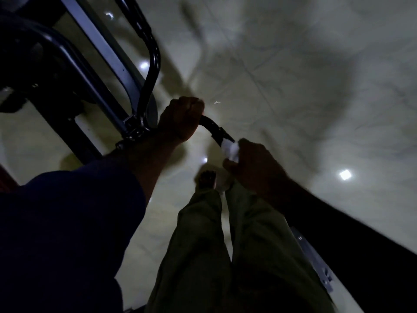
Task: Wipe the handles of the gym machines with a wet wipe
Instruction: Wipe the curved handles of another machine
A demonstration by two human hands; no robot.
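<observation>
Dim downward view over a pale glossy floor (pixel 293 86). A curved black handle (pixel 213 127) hangs from a gym machine frame (pixel 101 53). The left hand (pixel 182 120) is fisted around the handle's upper end, steadying it. The right hand (pixel 255 168), at the handle's lower end, pinches a crumpled white wet wipe (pixel 231 150) against it. Wiping of this 1 handle looks underway; how much is already clean cannot be told.
</observation>
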